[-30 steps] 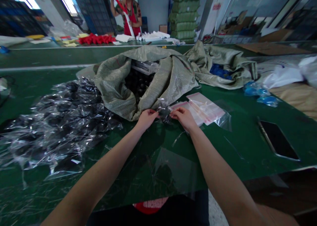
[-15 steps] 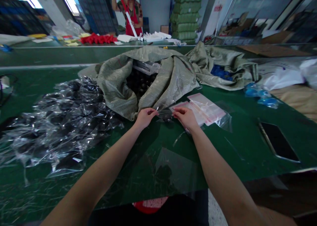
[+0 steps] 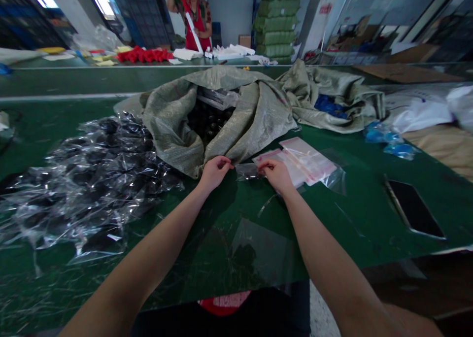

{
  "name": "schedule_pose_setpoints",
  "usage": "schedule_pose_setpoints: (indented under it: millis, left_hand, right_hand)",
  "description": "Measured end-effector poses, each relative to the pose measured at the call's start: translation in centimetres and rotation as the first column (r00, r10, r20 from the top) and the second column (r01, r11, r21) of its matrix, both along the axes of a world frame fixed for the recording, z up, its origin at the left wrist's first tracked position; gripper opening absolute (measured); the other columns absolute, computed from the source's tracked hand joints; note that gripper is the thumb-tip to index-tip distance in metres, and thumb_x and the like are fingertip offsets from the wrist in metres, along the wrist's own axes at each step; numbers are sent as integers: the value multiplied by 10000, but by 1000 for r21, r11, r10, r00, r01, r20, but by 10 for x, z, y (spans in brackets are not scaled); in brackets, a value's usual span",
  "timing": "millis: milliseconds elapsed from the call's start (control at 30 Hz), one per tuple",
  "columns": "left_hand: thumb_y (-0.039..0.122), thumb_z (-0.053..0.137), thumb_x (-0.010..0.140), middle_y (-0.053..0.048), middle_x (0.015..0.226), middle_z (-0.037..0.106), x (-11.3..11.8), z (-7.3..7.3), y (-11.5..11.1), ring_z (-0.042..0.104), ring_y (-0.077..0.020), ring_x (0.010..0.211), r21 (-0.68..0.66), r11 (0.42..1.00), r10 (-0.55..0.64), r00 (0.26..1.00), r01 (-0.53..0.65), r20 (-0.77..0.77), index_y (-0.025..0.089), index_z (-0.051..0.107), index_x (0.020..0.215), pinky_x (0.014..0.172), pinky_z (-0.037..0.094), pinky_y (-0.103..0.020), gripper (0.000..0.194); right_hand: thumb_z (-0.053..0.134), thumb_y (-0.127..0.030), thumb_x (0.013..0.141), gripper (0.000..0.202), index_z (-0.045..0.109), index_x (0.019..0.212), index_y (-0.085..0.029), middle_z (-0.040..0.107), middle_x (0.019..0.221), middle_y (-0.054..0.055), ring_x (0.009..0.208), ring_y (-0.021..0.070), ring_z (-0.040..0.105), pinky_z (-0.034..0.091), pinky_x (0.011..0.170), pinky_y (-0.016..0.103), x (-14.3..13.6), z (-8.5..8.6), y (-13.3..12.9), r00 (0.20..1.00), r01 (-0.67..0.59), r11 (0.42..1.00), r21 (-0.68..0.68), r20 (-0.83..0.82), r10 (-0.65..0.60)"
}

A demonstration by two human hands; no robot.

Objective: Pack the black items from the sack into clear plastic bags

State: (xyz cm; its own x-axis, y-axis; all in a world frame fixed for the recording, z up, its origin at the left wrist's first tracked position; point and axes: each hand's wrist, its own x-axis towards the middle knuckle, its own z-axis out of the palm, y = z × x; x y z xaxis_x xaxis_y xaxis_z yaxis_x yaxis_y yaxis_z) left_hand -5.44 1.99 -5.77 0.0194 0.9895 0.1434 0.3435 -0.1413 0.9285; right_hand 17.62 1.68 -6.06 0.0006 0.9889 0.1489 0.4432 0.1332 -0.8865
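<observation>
A small clear plastic bag (image 3: 247,172) lies flat across the gap between my hands, with something dark showing through it. My right hand (image 3: 276,175) pinches the right end of this bag between thumb and fingers. Just off its left end is my left hand (image 3: 215,173), thumb and fingertips drawn together; whether anything thin is between them is hidden. Behind my hands sits an open woven sack (image 3: 254,115) with black round pieces (image 3: 212,122) inside. A stack of flat clear bags with pink edges (image 3: 308,162) lies beside my right hand.
Many bagged black pieces (image 3: 96,179) are heaped at the left. A phone (image 3: 414,206) lies at the right. A second sack (image 3: 332,95) holds blue pieces. One loose clear bag (image 3: 262,248) lies near the front edge. A person (image 3: 194,24) stands across the table.
My left hand has shifted slightly left, leaving a small gap to the bag. The bag now lies flatter, its right end still in my right hand.
</observation>
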Motion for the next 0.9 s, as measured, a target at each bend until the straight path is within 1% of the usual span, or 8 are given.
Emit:
schedule_pose_setpoints:
  millis: [67,133,200,267,467,600,700,900]
  left_hand:
    - [344,579,794,-38,722,715,2,6,-4,540,-94,536,-82,996,22,1000,-21,9,154,634,851,509,373,-200,206]
    - [457,585,788,-46,658,696,4,12,-8,390,-63,403,-226,973,-25,999,35,48,144,629,775,405,250,-210,317]
    - [544,617,749,-63,646,687,6,16,-12,296,-41,363,-346,929,-100,989,132,110,132,627,718,372,167,-219,413]
    - [538,680,696,-74,696,699,7,18,-14,269,-28,363,-395,894,-164,975,212,151,126,646,729,365,133,-220,415]
    - [445,715,672,-42,724,701,6,13,-13,266,-25,366,-402,883,-243,969,243,52,147,720,795,364,138,-217,323]
    - [436,705,684,-17,624,664,7,13,-13,272,-38,360,-392,891,-249,969,227,-6,156,740,776,364,142,-225,296]
    - [436,708,688,-6,583,644,7,14,-14,265,-40,352,-391,894,-240,971,218,-8,159,743,766,359,133,-229,291]
    - [366,776,624,-2,623,664,9,11,-13,313,-37,374,-378,904,-218,976,199,-7,161,730,774,376,187,-215,257]
  right_hand:
    - [486,-110,719,241,703,748,-210,703,713,-5,677,159,652,518,681,283,-2,1,0,1000,7,1000,2,-5,-7]
    - [480,-105,720,247,702,752,-208,704,719,-3,670,157,650,517,683,282,-3,1,-1,1000,16,1000,4,2,-16]
    - [474,-102,724,254,704,758,-205,706,732,1,672,156,649,517,690,285,-4,2,-1,1000,23,1000,6,13,-23]
    - [475,-106,730,259,710,773,-205,709,753,4,690,159,650,519,716,295,-3,2,-1,999,23,1000,22,39,-24]
    - [516,-109,726,248,728,806,-212,712,752,10,710,163,647,521,766,316,-1,6,-1,999,32,999,-15,37,-31]
    - [473,-111,758,252,713,789,-183,720,774,43,729,166,670,539,748,313,-4,8,0,969,3,980,-201,-241,-52]
    - [497,-148,783,215,711,790,-165,732,854,64,748,160,675,542,762,306,-4,10,-1,926,-51,974,-222,-377,-37]
    - [644,-161,724,257,729,966,-171,740,854,44,756,160,666,519,808,322,3,14,-4,995,-81,986,-143,-72,71]
